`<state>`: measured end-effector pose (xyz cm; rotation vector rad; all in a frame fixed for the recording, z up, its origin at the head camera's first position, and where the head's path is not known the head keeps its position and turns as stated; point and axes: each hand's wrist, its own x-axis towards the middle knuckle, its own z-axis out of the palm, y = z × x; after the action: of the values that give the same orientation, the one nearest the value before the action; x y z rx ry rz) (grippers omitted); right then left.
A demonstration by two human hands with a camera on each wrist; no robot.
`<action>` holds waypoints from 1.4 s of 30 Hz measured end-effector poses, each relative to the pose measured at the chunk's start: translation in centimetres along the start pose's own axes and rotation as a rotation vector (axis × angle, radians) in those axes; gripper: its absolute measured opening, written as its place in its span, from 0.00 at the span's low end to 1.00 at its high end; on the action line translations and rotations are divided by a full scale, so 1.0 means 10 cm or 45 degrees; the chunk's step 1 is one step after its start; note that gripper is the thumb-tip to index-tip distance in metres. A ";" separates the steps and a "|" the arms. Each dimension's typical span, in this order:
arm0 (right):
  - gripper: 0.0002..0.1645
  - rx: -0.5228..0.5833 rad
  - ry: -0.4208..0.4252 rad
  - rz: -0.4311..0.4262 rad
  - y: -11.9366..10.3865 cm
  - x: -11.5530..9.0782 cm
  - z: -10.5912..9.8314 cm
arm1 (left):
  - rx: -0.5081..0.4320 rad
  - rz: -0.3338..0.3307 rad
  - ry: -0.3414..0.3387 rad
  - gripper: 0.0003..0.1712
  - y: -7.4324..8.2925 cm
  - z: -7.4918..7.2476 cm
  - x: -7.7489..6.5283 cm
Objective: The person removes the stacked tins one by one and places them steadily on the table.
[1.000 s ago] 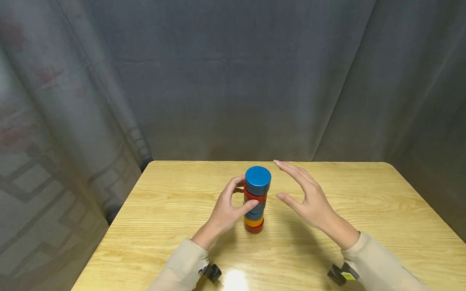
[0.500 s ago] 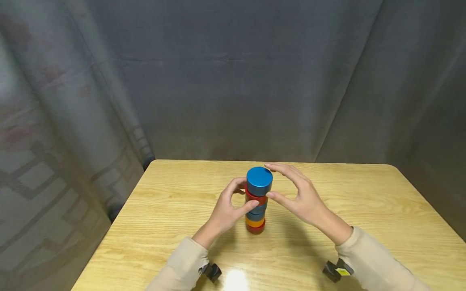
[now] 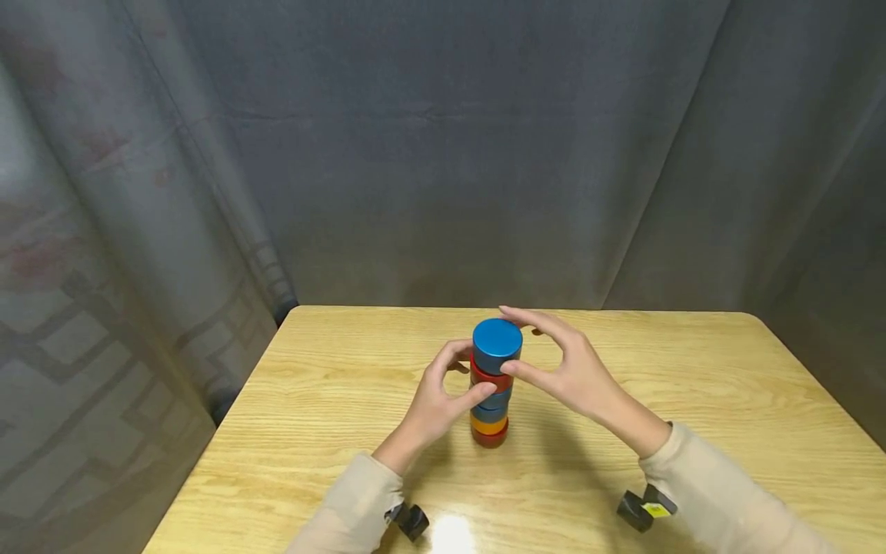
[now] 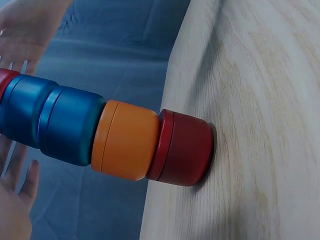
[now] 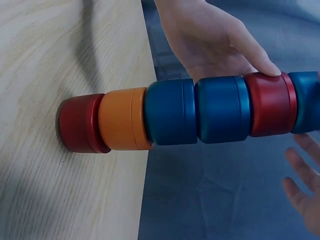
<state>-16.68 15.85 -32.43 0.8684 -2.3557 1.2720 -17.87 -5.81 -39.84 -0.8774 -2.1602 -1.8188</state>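
Observation:
Several small round lidded tins stand in one upright column on the table. From the bottom, the right wrist view shows a dark red tin, an orange tin, two blue tins, an upper red tin and part of a top blue tin. My left hand grips the upper red tin from the left, thumb in front. At the right, my right hand holds the top blue tin between its thumb in front and fingers behind. The tins sit slightly off-centre on each other.
The light wooden table has rounded far corners. Grey curtains hang behind it and along both sides. A small black device is strapped at the left sleeve, and a similar device at the right one.
My right hand has moved left from open air to the top blue tin, and its thumb and fingers have closed on it. My left hand keeps its grip on the upper red tin.

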 end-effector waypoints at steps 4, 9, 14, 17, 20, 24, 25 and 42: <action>0.37 -0.024 -0.005 0.004 -0.01 0.04 -0.01 | -0.001 -0.004 0.012 0.32 -0.02 0.01 0.02; 0.36 -0.029 -0.016 0.022 0.00 0.08 -0.01 | 0.004 -0.017 0.023 0.33 -0.02 0.01 0.04; 0.37 -0.022 -0.015 0.053 0.02 0.09 -0.01 | -0.001 0.013 0.014 0.34 -0.04 0.00 0.06; 0.36 -0.024 -0.020 0.065 0.02 0.10 0.00 | -0.001 0.013 0.013 0.34 -0.04 -0.02 0.07; 0.35 -0.018 -0.025 0.066 0.01 0.11 0.01 | 0.001 0.005 0.018 0.33 -0.04 -0.03 0.06; 0.35 0.000 -0.029 0.067 0.01 0.11 0.04 | -0.009 -0.012 0.018 0.32 -0.04 -0.05 0.04; 0.35 0.005 -0.027 0.068 0.02 0.10 0.04 | -0.010 -0.016 0.017 0.32 -0.04 -0.05 0.03; 0.35 -0.026 0.048 0.028 0.08 0.15 0.01 | -0.011 -0.026 0.030 0.30 -0.10 0.03 0.00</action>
<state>-18.30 15.59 -32.19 0.8076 -2.3510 1.2594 -18.37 -5.56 -40.76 -0.8342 -2.1565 -1.8398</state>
